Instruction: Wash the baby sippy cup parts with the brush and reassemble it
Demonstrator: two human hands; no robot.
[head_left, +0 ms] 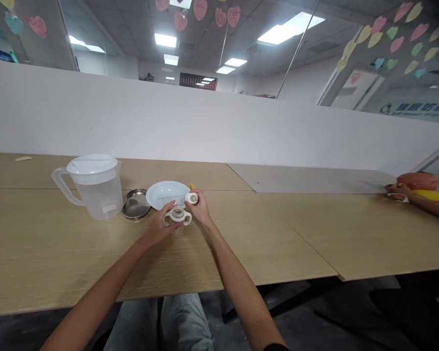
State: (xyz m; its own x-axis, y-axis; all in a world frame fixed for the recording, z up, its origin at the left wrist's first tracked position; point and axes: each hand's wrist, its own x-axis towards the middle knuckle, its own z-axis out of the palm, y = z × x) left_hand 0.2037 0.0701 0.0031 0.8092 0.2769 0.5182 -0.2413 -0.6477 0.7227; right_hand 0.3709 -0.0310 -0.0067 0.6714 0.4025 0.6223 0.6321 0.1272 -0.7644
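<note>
My left hand (161, 225) is wrapped round the side of a small clear bottle (177, 213) with a white collar and two white loop handles; its mouth is uncovered and faces up. Just right of and above the bottle, my right hand (199, 206) pinches a small round white cap (192, 198), its inner side turned towards me. Behind both hands sits a white bowl (164, 190), partly hidden by them. A bit of something yellow (191, 186) shows at the bowl's right rim.
A lidded translucent pitcher (100, 190) and a metal tray with a curved edge (136, 204) stand left of the bowl on the wooden table (263, 234). At the far right, another person's hand (402, 190) is near a reddish-brown round object (419, 181). A white wall (205, 131) rises behind.
</note>
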